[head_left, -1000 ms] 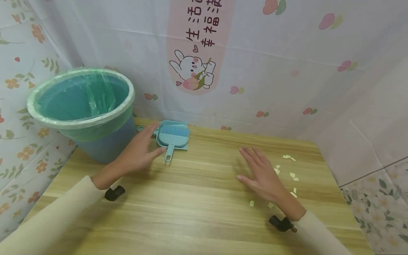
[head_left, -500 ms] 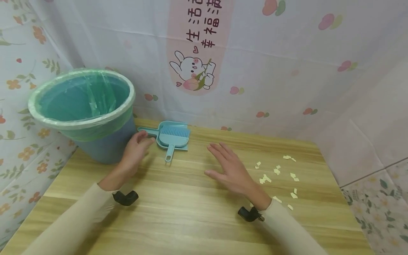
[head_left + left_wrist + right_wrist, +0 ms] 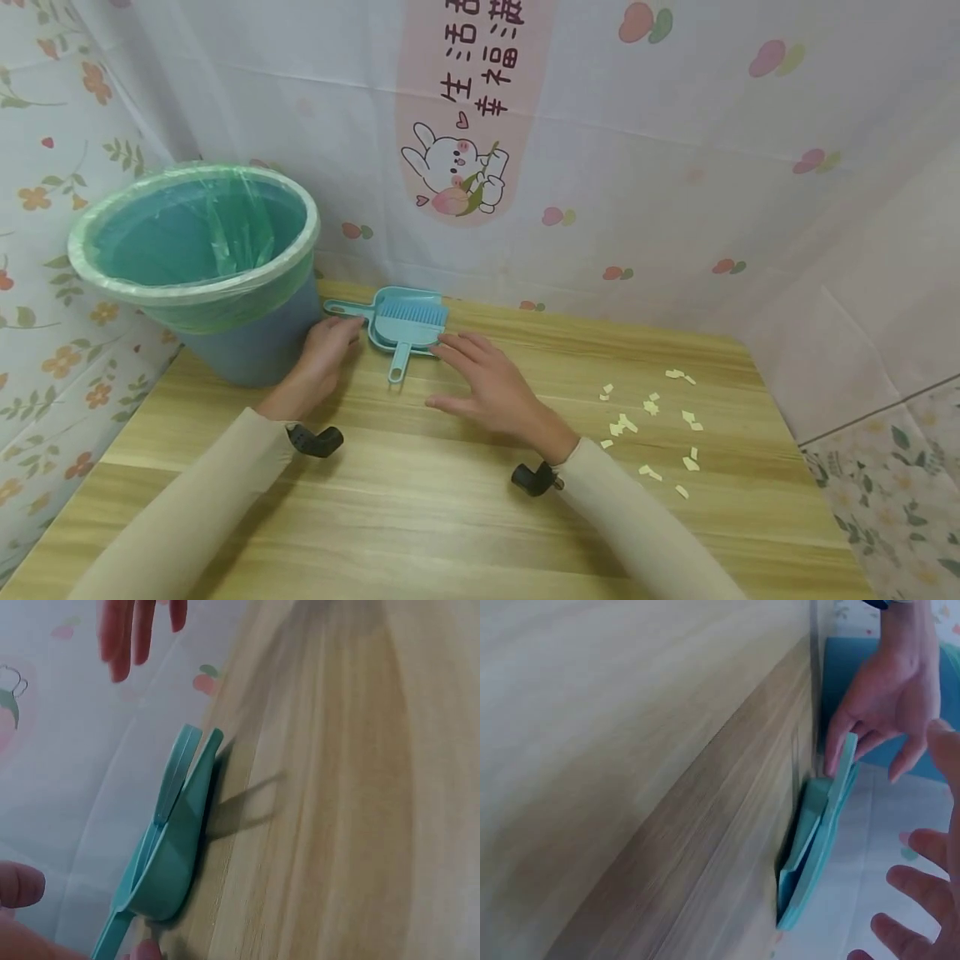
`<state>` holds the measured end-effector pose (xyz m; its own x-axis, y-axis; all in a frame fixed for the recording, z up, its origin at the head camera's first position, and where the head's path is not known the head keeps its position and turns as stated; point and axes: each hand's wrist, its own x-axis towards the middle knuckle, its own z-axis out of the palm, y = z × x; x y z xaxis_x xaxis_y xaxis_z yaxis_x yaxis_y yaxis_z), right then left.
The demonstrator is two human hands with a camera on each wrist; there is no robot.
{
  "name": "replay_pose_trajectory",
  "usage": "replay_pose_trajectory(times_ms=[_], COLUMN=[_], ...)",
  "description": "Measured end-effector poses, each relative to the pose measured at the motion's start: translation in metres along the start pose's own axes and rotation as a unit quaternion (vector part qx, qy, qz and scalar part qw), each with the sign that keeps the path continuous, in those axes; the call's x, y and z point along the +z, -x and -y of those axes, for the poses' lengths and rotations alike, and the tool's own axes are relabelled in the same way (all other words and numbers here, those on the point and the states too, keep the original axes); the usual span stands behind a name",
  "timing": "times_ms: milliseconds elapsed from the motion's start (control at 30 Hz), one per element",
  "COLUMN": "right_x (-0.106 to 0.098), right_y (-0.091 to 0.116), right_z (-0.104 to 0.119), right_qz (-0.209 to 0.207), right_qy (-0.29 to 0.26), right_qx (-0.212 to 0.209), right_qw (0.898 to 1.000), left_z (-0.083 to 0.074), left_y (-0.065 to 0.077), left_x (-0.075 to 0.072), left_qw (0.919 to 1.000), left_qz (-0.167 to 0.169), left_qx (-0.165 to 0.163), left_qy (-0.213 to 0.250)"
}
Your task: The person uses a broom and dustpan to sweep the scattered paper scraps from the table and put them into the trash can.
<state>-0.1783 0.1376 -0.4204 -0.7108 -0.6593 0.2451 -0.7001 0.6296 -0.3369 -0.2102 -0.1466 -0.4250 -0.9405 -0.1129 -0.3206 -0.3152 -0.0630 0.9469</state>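
Soft light leaves faint glare on the table.

Dustpan partly hidden beneath brush, sleeves cut off below; wall lettering cropped above

Fingers of the right hand have neared the brush.

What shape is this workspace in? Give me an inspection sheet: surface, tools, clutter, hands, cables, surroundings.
Surface: wood-grain table.
Tools: blue brush lying on the blue dustpan, brush handle toward the person; bin with a green liner standing at the left.
Clutter: small pale yellow scraps scattered on the table's right side.
Hands: left hand beside the dustpan's handle, contact unclear; right hand near the dustpan's right edge, fingers spread, holding nothing.
Cables: nothing seen.
Surroundings: patterned cloth behind the table, printed with a rabbit and characters.
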Motion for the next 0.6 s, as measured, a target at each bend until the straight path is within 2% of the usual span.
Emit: replay_pose_trajectory(times_ms=[200,300,433,600], right_x=[0.014,0.020,0.025,0.029], right_y=[-0.022,-0.031,-0.042,-0.052], right_z=[-0.002,-0.003,-0.003,-0.003], right_qz=[-0.006,0.001,0.018,0.027], right_qy=[0.008,0.021,0.036,0.048], right_qx=[-0.027,-0.030,-0.026,-0.031], right_qw=[1.000,0.999,0.999,0.998], left_z=[0.001,0.003,0.007,0.010], left_y=[-0.019,-0.027,-0.034,-0.038], left_x=[0.009,0.014,0.018,0.020], left_qw=[0.9951,0.9908,0.9882,0.9872], left_qz=[-0.014,-0.038,-0.067,-0.102], left_qx=[-0.028,-0.037,-0.040,-0.022], left_qy=[0.094,0.124,0.132,0.121])
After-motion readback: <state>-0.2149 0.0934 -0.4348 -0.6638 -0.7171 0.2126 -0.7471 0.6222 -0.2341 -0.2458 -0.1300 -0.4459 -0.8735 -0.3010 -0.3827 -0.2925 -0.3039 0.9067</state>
